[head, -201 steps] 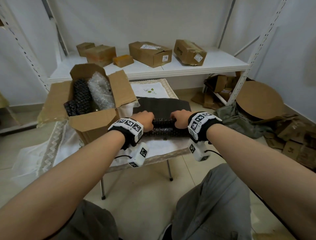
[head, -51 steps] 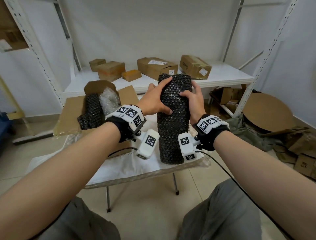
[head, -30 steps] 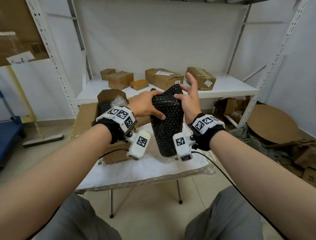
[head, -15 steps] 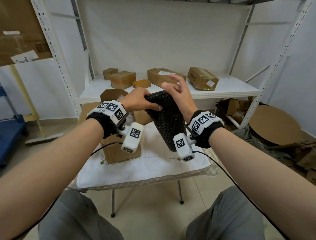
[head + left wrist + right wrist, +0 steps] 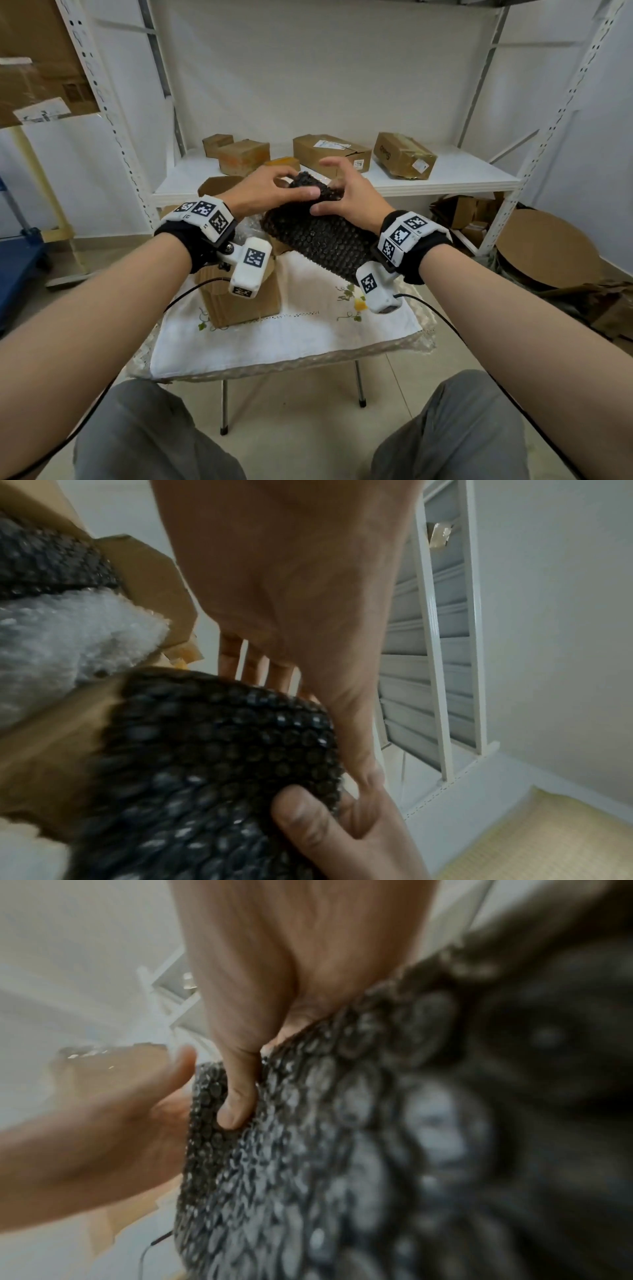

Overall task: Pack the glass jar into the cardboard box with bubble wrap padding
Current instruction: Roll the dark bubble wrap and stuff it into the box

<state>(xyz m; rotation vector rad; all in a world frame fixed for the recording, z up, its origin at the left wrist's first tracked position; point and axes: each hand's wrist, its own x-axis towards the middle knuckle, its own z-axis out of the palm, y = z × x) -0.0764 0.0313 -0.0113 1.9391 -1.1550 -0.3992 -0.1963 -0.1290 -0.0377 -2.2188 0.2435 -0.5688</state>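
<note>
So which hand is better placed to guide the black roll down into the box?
Probably the left hand. It grips the roll at its far end, nearest the box on the left. The right hand holds the same end but from the side away from the box.

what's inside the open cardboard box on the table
A black bubble wrap roll and clear bubble wrap sit in the open brown cardboard box. Below them is hidden, so no jar shows.
</note>
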